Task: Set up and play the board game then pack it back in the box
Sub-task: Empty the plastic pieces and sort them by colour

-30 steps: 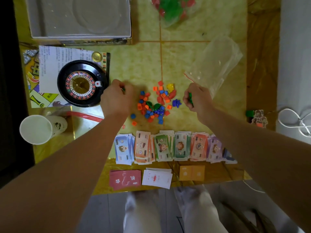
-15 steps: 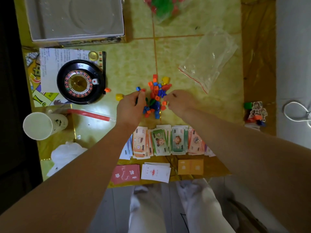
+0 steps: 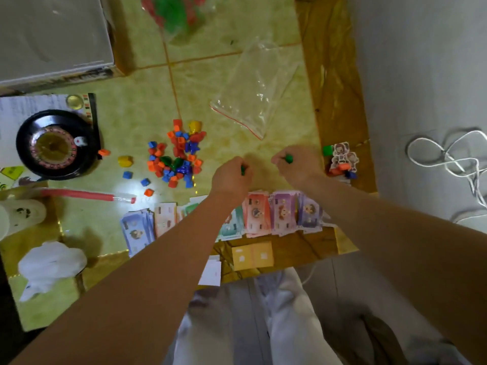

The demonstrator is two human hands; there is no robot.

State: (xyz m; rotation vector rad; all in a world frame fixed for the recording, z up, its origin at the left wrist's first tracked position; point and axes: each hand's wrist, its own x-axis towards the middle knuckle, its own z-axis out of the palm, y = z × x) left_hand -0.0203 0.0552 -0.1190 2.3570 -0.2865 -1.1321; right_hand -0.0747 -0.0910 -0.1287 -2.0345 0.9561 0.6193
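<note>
Head view, hands: The left hand is hovering over the table, just above the row of play money. Its fingers are curling inward and pinching a green piece, of which only a small edge is showing. The right hand is hovering just beside it, apart from it. Its fingertips are pinching a second green piece, which is showing clearly between thumb and finger. Both forearms are reaching in from the bottom of the frame and covering part of the money row.

Head view, table: A pile of small pieces in orange, blue, green and yellow is lying to the left of the hands, well apart from them. A yellow piece is lying alone between the pile and the roulette wheel. An empty clear bag is lying flat beyond the right hand. A second bag of red and green pieces is lying at the far edge. The open box is standing in the far left corner. Cardboard figures are standing near the right edge, just beside a green cube. Orange cards are lying at the near edge, below the money.
</note>
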